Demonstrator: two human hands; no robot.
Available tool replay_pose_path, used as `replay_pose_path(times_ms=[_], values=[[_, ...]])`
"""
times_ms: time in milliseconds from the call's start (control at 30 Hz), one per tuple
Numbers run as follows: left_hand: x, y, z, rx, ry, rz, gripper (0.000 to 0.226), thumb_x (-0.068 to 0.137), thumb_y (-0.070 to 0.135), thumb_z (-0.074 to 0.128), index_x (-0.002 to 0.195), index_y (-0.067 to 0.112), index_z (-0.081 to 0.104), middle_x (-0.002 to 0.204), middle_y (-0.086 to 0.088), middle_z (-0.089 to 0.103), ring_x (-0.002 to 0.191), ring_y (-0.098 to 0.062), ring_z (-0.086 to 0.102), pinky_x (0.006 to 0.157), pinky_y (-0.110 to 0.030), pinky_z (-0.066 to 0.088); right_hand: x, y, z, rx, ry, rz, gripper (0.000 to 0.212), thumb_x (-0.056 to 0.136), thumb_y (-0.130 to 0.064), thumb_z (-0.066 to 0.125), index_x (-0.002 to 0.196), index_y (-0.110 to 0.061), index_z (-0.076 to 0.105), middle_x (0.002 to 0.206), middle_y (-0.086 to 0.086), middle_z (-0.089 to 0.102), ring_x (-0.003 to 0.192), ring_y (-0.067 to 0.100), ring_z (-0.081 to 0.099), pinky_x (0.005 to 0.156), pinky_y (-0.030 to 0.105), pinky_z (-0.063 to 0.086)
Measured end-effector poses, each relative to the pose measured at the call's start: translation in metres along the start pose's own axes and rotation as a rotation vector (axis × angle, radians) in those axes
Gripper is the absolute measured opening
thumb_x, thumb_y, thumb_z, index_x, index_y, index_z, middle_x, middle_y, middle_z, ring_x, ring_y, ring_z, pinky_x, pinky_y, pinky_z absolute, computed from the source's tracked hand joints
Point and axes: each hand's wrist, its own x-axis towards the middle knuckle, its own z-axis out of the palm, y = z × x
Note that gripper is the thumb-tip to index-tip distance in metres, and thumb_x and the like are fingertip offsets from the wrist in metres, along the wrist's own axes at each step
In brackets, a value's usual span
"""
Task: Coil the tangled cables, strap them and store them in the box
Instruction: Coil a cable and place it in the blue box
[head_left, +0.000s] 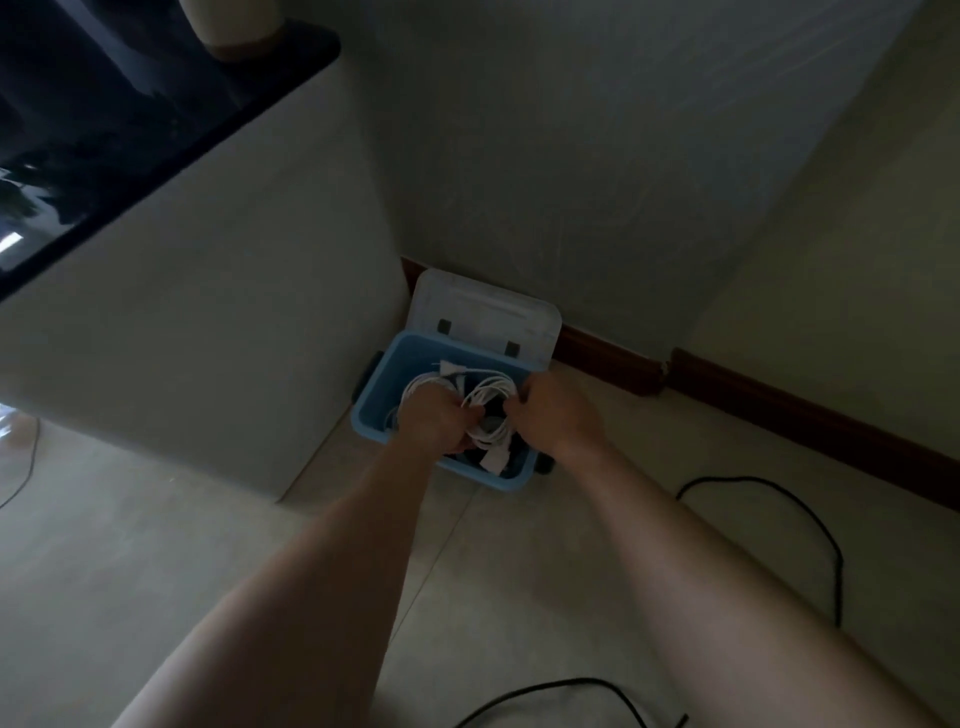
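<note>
Head view: blue box (375, 415) sits on the floor (519, 597) in a corner, against the wall (597, 182) and skirting (779, 415). Its pale lid (485, 314) is off and leans vs. the wall just behind it. White cables (491, 402) are inside the box, coiled in loops, w/ flat white plugs at the far and near ends. Dark stuff lies under them; too dim to tell what it is.

Left hand (434, 421) is down in the box, fingers clenched round the left side of the loops; fingertips hidden in the bundle. Right hand (553, 415) grips the right side of the loops, fingers curled downward, tips hidden behind the knuckles. No strap can be made out.

A black cable (836, 571) trails on the floor to the right, well apart from the box; another stretch at the bottom edge is cut off by the frame. Top left, a dark tabletop (156, 130) is partly out of frame, w/ a pale object on it, cropped.
</note>
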Motion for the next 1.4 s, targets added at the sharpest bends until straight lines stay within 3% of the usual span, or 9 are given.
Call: replay_pose_path(times_ms=[100,267,367,500,733,900,1067,1200,1400], values=[[0.005,0.004,0.002,0.354,0.063,0.150,0.047,0.092,0.025,0.071,0.053,0.010,0.050,0.053,-0.005,0.051,0.050,-0.015,0.047,0.047,-0.027,0.038,0.004,0.005,-0.003,-0.158,-0.035,0.021,0.042,0.097,-0.037,0.059,0.063,-0.019,0.044,0.065,-0.002,0.052,0.058,0.012,0.049,0.046,0.025,0.029],[0.009,0.020,0.013,0.530,0.149,0.223,0.028,0.093,0.029,0.070,0.082,0.003,0.066,0.074,-0.011,0.062,0.066,-0.017,0.056,0.053,-0.027,0.038,0.004,0.009,0.001,-0.345,-0.076,0.028,0.026,0.098,-0.035,0.059,0.079,-0.019,0.053,0.088,0.002,0.065,0.076,0.016,0.061,0.051,0.026,0.040],[0.012,0.022,0.016,0.552,0.218,0.271,0.027,0.092,0.026,0.071,0.106,0.003,0.063,0.101,-0.014,0.067,0.091,-0.023,0.063,0.067,-0.028,0.042,-0.001,0.012,0.008,-0.309,0.014,-0.015,0.021,0.100,-0.036,0.054,0.098,-0.016,0.058,0.096,0.002,0.066,0.083,0.018,0.063,0.064,0.031,0.053],[0.027,0.014,0.009,0.766,0.192,0.354,0.054,0.089,0.043,0.070,0.129,0.011,0.052,0.129,-0.013,0.056,0.121,-0.029,0.050,0.091,-0.040,0.048,0.000,0.015,0.013,-0.306,0.033,-0.044,0.024,0.103,-0.035,0.048,0.115,-0.017,0.060,0.105,0.003,0.067,0.090,0.019,0.063,0.074,0.034,0.055],[0.050,0.002,0.001,0.902,0.002,0.271,0.080,0.089,0.067,0.055,0.152,0.023,0.031,0.159,-0.005,0.032,0.142,-0.036,0.026,0.113,-0.055,0.028,0.007,0.023,0.017,-0.405,0.015,-0.021,0.034,0.106,-0.040,0.040,0.125,-0.022,0.061,0.115,0.003,0.067,0.100,0.020,0.064,0.082,0.032,0.053],[0.036,-0.007,0.019,1.054,0.185,0.382,0.063,0.100,0.057,0.044,0.144,0.012,0.040,0.152,-0.012,0.040,0.135,-0.032,0.040,0.107,-0.046,0.036,0.008,0.018,0.024,-0.499,0.049,-0.047,0.025,0.106,-0.034,0.043,0.119,-0.019,0.059,0.115,0.005,0.065,0.097,0.019,0.062,0.067,0.028,0.039],[0.015,-0.014,0.023,0.836,0.331,0.466,0.048,0.103,0.041,0.047,0.141,0.012,0.044,0.142,-0.012,0.049,0.127,-0.029,0.047,0.101,-0.038,0.041,-0.007,0.009,0.021,-0.284,0.198,-0.064,0.021,0.105,-0.023,0.042,0.110,-0.018,0.061,0.100,0.002,0.069,0.073,0.012,0.051,0.054,0.027,0.035],[-0.001,-0.018,0.019,0.746,0.358,0.573,0.027,0.102,0.027,0.051,0.117,0.010,0.065,0.122,-0.014,0.057,0.104,-0.031,0.057,0.080,-0.040,0.047,-0.023,0.004,0.026,-0.119,0.053,-0.099,0.022,0.099,-0.026,0.048,0.100,-0.017,0.067,0.095,0.000,0.070,0.076,0.013,0.060,0.060,0.032,0.050],[-0.002,-0.032,0.017,0.591,0.318,0.560,0.036,0.103,0.027,0.048,0.081,0.008,0.068,0.082,-0.008,0.062,0.081,-0.026,0.062,0.066,-0.032,0.037,-0.034,0.015,0.033,0.028,0.005,-0.191,0.023,0.099,-0.026,0.056,0.107,-0.024,0.077,0.098,-0.002,0.070,0.085,0.015,0.064,0.073,0.036,0.055]])
